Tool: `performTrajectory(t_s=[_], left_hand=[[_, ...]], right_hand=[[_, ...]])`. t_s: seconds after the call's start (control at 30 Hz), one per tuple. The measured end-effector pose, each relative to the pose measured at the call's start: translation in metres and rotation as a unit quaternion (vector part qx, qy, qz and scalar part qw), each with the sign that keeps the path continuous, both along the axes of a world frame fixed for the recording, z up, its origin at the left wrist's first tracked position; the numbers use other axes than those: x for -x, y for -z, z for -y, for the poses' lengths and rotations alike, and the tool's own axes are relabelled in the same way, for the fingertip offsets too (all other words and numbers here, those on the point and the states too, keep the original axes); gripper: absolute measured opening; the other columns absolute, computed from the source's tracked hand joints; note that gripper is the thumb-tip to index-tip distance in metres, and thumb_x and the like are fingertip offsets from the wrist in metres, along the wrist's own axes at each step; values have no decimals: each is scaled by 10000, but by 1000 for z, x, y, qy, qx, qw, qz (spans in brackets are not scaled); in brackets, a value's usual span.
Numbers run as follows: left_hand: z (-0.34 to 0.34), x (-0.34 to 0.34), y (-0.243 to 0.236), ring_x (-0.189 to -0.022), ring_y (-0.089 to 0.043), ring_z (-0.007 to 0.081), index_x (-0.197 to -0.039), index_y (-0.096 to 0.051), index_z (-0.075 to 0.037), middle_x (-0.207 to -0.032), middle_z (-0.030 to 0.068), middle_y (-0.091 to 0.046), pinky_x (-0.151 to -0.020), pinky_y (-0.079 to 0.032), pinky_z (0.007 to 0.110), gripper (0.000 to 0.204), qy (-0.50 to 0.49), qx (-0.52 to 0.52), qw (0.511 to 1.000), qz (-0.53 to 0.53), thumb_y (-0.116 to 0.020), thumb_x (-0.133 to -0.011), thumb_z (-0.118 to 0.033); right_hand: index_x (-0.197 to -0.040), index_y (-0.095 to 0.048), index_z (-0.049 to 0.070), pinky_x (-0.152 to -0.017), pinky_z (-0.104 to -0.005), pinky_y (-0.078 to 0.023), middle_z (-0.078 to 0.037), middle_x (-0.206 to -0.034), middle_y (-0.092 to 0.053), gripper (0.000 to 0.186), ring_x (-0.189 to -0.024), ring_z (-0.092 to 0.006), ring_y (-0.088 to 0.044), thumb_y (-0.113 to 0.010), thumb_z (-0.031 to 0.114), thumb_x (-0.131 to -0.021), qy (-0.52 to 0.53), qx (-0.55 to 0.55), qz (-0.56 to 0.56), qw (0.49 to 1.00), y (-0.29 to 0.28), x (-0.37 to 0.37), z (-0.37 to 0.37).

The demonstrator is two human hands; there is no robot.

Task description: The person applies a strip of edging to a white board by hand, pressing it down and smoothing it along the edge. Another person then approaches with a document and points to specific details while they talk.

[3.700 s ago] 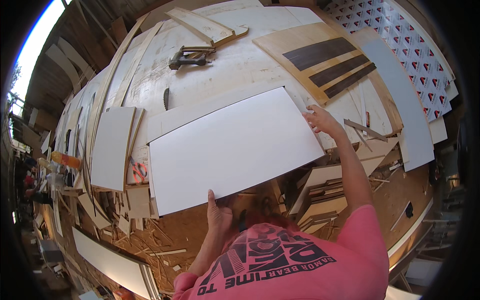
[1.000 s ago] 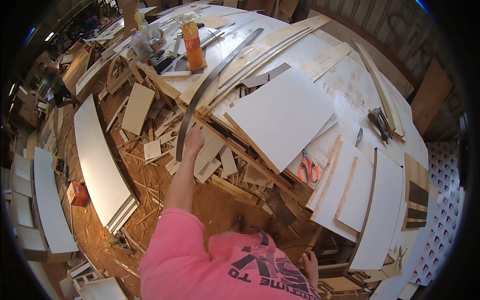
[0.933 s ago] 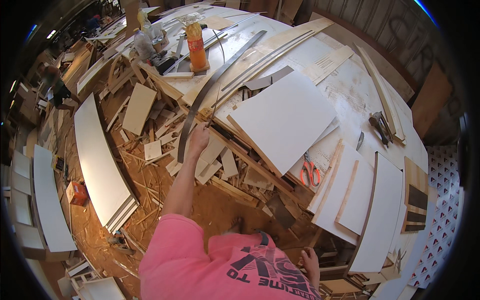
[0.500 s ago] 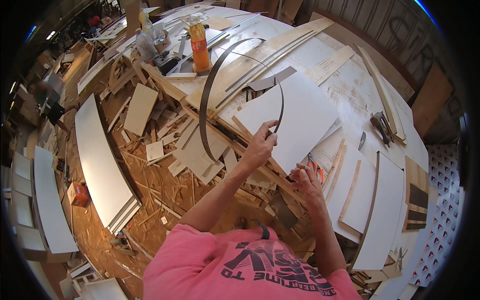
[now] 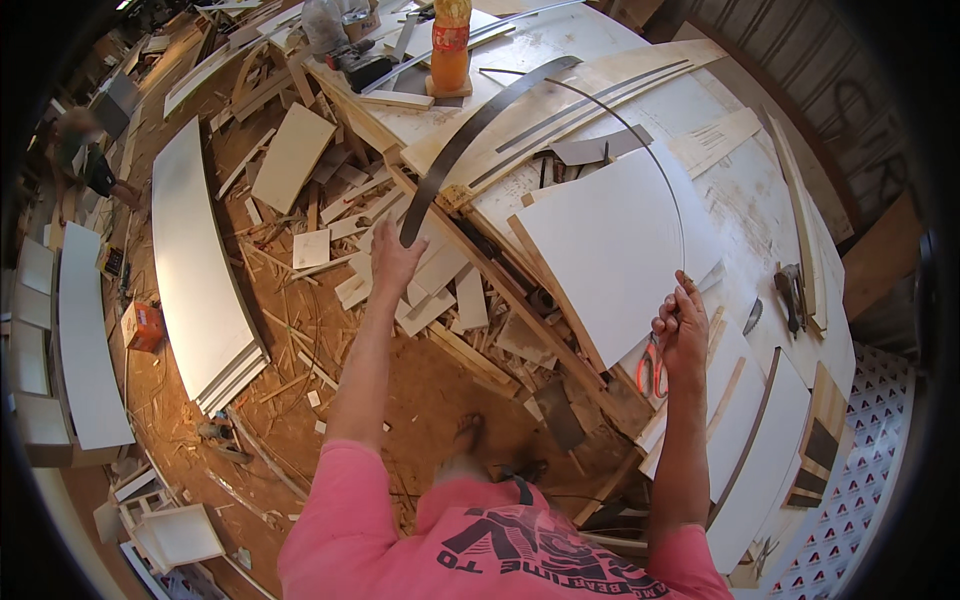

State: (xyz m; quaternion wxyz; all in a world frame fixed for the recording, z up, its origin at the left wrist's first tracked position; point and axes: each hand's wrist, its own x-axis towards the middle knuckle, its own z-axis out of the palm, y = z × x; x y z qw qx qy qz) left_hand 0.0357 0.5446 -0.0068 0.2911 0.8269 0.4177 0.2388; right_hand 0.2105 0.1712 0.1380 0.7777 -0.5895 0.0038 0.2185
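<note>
A long, thin dark strip of edge banding (image 5: 450, 165) arches up between my two hands, over the workbench edge. My left hand (image 5: 396, 262) is at its broad left end, out over the scrap-covered floor, with the strip between thumb and fingers. Higher than the bench's white panel corner, my right hand (image 5: 682, 325) pinches the other end, which shows edge-on as a thin line. Below that arch lies a white panel (image 5: 610, 240) on the bench. Scissors with orange handles (image 5: 652, 372) lie just beside my right hand.
The white-topped workbench (image 5: 745, 200) carries a bottle of orange liquid (image 5: 450, 60), a drill (image 5: 362, 68), a hand plane (image 5: 790, 295) and wooden strips. Offcuts (image 5: 295, 160) litter the floor. White panels (image 5: 195, 270) are stacked at left; another person (image 5: 85, 150) is beyond them.
My hands have moved apart, the left going left to the strip's broad end and the right rising to the thin end. The strip has opened from a loop into a wide arch.
</note>
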Motion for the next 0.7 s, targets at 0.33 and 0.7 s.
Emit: performTrajectory(t_s=[0.33,0.7], left_hand=[[-43,-58,72,-1160,-529,347,-1423,-299,-67,-1263,223,-533,-954,-413,425,753,74,161,983,-47,-640,-778,-257],[-57,-146,-35,-1129,-541,362,-1415,-362,-97,-1242,223,-551,-953,-414,435,574,106,0,994,31,-457,-943,-409]], right_hand=[[-1342,-412,70,-451,-175,-358,29,-691,-448,364,-478,-7,-337,-419,126,-982,68,38,30,997,-7,14,21],[-1373,-390,61,-380,-155,-308,43,-647,-399,450,-438,-6,-284,-501,207,-962,235,107,108,960,-14,67,146]])
